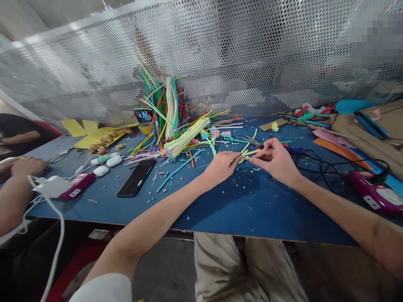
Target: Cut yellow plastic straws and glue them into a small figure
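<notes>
Yellow pipe cleaners stretch between my two hands, just above the blue table. My left hand is closed on them, its fingertips pressed together. From the other side my right hand pinches at their right ends. Scissors lie just behind, partly covered by my right hand. Pipe-cleaner flowers in blue and pink lie beyond my left hand. A small yellow fluffy flower rests on a piece of cardboard.
A big bundle of coloured pipe cleaners stands against the perforated metal screen. A black phone lies left of my hands. Purple power strips and cables sit at both sides. At far left, another person's hand rests on the table.
</notes>
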The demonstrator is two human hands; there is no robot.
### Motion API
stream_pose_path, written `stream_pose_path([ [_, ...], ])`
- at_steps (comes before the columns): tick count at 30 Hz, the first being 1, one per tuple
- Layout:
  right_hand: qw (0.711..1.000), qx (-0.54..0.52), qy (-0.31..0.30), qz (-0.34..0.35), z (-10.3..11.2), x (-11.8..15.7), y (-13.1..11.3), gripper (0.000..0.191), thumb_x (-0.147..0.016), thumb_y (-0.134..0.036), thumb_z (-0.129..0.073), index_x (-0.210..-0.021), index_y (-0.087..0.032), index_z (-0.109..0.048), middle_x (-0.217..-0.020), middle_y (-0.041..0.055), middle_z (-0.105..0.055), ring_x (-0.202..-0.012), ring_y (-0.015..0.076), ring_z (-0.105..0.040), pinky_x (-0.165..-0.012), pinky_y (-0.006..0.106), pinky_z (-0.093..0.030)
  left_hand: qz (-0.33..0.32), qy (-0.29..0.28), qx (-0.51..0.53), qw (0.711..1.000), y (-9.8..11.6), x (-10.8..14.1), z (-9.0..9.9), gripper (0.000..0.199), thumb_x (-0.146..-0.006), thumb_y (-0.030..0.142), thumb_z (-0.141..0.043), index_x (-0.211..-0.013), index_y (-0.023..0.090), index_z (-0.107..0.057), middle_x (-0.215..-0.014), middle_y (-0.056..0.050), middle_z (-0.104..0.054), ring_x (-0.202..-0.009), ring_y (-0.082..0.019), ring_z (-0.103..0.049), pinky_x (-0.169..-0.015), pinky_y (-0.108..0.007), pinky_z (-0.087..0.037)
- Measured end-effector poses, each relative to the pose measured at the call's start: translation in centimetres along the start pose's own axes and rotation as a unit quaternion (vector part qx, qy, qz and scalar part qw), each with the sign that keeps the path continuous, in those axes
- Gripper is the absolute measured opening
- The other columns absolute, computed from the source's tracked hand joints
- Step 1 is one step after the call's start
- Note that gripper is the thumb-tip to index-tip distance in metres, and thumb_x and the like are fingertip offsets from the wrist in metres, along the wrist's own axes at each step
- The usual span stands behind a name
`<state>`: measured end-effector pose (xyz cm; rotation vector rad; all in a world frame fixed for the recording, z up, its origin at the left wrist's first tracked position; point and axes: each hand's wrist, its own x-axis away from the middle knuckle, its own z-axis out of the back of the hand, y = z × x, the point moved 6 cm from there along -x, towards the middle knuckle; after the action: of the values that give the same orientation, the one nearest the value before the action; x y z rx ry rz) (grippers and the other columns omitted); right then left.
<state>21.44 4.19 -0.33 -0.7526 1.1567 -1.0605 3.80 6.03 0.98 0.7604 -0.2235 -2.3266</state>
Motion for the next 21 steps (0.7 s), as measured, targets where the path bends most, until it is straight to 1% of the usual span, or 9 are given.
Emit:
stream_pose_path([
  [5, 0.999, -0.032, -0.004, -0.035, -0.09, -0.05, 0.28, 0.055, -0.07, -0.045, -0.079, -0.087, -0.027, -0.03, -0.075, 0.0009, -0.075, -0.067, 0.0231, -0.07, -0.064, 0.038, -0.055, 0.007, 0.002, 0.012, 1.0, 0.04, 0.19, -0.05, 0.034, -0.1, 0.033, -0.043, -0.114, 0.021, -0.071, -0.103, -0.008, -0.074, -0.09, -0.02, -0.067, -0.083, -0.03, -0.047],
  [10, 0.995, -0.076, -0.013, -0.068, -0.35, -0.13, 0.69, 0.06, -0.066, -0.044, -0.083, -0.087, -0.027, -0.029, -0.073, 0.0015, -0.073, -0.061, 0.0228, -0.069, -0.059, 0.036, -0.055, 0.024, 0.04, 0.011, 0.999, 0.16, 0.38, 0.36, 0.033, -0.099, 0.036, -0.046, -0.112, 0.023, -0.073, -0.093, -0.006, -0.075, -0.076, -0.018, -0.063, -0.075, -0.029, -0.046],
  [15, 0.989, -0.116, -0.018, -0.092, -0.66, -0.14, 0.76, 0.062, -0.063, -0.039, -0.085, -0.085, -0.028, -0.028, -0.073, -0.0008, -0.072, -0.058, 0.0214, -0.068, -0.058, 0.037, -0.056, -0.009, 0.061, 0.022, 0.998, 0.69, 0.59, 0.42, 0.032, -0.098, 0.033, -0.047, -0.118, 0.024, -0.071, -0.099, -0.005, -0.075, -0.078, -0.017, -0.06, -0.076, -0.029, -0.046],
  [21, 0.987, -0.124, -0.013, -0.101, -0.72, -0.13, 0.99, 0.066, -0.058, -0.043, -0.088, -0.085, -0.028, -0.029, -0.072, -0.001, -0.071, -0.057, 0.0226, -0.067, -0.06, 0.041, -0.058, -0.043, 0.076, 0.001, 0.996, 0.99, 0.75, 0.47, 0.032, -0.099, 0.03, -0.046, -0.12, 0.023, -0.07, -0.099, -0.004, -0.076, -0.079, -0.017, -0.06, -0.077, -0.029, -0.047],
])
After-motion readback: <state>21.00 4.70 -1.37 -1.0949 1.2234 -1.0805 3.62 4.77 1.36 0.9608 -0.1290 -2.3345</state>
